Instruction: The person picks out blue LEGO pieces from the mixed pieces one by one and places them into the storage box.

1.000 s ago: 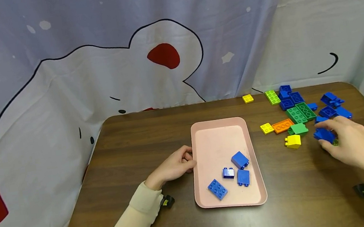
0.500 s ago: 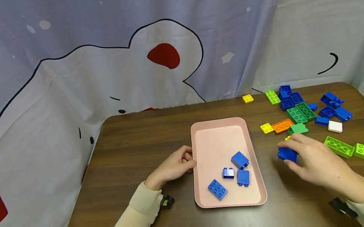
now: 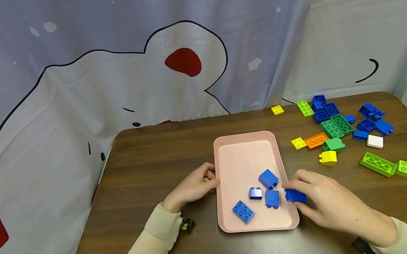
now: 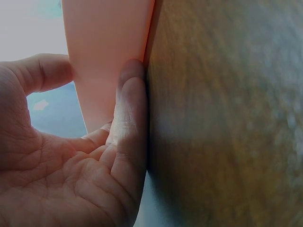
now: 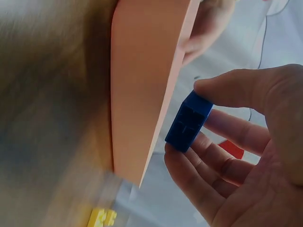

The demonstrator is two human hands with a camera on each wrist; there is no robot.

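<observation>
Over the right rim of the pink tray (image 3: pixel 243 156), my right hand (image 3: pixel 332 202) pinches a blue toy building brick (image 3: pixel 296 196) between thumb and fingertips. In the right wrist view the brick's (image 5: pixel 189 122) hollow underside shows, level with the tray's rim. My left hand (image 3: pixel 191 186) holds the tray's left side. In the left wrist view its thumb touches the upper rim and its fingers lie low against the tray wall (image 4: pixel 102 42). Several blue bricks lie in the tray's near half, among them a flat studded one (image 3: pixel 243 212) and a small shiny one (image 3: pixel 255 193).
Right of the tray lie loose bricks: a yellow brick (image 3: pixel 328 158), an orange one (image 3: pixel 316 141), green ones (image 3: pixel 331 129), a white one (image 3: pixel 374 141), a long lime one (image 3: pixel 378 164) and a blue cluster (image 3: pixel 374 118). A patterned curtain (image 3: pixel 145 87) hangs behind the wooden table (image 3: pixel 160 149).
My right hand has carried the blue brick leftward from the right-hand pile to the tray's right rim, uncovering the white and lime bricks. My left hand and the tray stay put.
</observation>
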